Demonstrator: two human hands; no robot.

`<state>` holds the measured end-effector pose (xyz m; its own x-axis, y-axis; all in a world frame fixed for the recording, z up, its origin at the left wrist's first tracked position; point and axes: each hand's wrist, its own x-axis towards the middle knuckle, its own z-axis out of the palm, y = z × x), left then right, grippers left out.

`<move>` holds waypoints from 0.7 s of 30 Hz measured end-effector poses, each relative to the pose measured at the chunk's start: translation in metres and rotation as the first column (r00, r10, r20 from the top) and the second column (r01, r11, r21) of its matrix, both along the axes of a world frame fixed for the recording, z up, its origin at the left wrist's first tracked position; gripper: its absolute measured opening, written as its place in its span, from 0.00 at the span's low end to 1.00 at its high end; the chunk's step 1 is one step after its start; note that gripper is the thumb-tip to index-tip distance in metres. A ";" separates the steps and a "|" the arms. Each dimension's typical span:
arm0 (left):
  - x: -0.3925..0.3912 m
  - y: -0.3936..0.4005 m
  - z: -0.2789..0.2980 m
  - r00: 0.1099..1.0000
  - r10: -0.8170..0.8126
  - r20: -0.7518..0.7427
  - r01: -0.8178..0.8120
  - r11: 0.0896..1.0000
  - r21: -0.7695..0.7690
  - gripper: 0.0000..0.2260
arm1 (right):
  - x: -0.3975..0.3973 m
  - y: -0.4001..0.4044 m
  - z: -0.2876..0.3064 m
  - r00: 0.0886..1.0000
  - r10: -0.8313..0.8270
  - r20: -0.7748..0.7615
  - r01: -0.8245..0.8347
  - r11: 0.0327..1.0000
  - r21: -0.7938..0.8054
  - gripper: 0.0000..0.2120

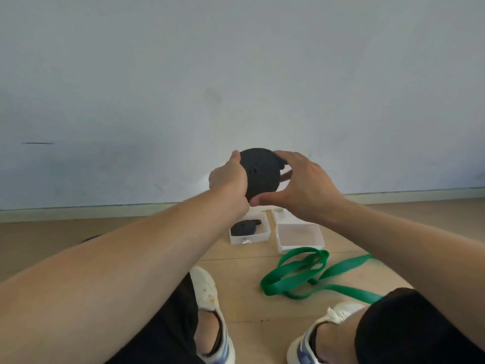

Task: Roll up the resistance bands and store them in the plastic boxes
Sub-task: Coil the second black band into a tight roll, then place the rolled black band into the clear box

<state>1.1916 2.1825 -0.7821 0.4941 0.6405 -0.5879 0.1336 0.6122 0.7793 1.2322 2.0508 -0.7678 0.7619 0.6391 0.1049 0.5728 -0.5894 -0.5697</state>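
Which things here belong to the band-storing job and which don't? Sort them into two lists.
Part of the job:
black rolled band, held by the left hand and right hand
left plastic box with a black roll inside
right plastic box
green band, unrolled on the floor

Just there:
white shoes
wall

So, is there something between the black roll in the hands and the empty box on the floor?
Nothing visible blocks it. Both hands, left hand and right hand, hold the black roll in the air above the boxes. The empty box stands open below; the green band lies in front of it, not inside.
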 end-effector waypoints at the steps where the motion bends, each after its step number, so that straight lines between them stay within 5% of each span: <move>1: 0.005 -0.003 -0.009 1.000 -0.010 -0.001 0.010 1.000 -0.017 0.18 | 0.006 -0.001 0.001 0.999 0.011 0.033 -0.009 0.997 -0.073 0.53; 4: 0.027 -0.010 -0.033 0.998 -0.042 -0.040 0.041 0.999 -0.028 0.18 | 0.026 0.002 -0.003 0.998 0.060 0.025 -0.051 0.960 -0.274 0.57; 6: 0.046 -0.007 -0.039 0.995 -0.069 -0.071 0.067 0.997 -0.024 0.17 | 0.049 0.008 -0.010 0.996 0.087 -0.033 -0.093 0.933 -0.348 0.48; 13: 0.117 0.045 -0.057 0.956 -0.210 -0.204 0.241 0.960 0.143 0.14 | 0.118 0.048 -0.069 0.984 -0.019 -0.176 0.007 0.998 -0.064 0.42; 21: 0.159 0.088 -0.169 0.855 -0.377 -0.356 0.429 0.900 0.076 0.10 | 0.165 0.087 -0.187 0.915 -0.062 -0.400 0.003 0.989 -0.147 0.36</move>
<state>1.3505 2.2701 -0.9514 0.5259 0.5183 -0.6744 0.6042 0.3305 0.7251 1.3972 2.1380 -0.9546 0.7409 0.5992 -0.3033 0.2920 -0.6941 -0.6580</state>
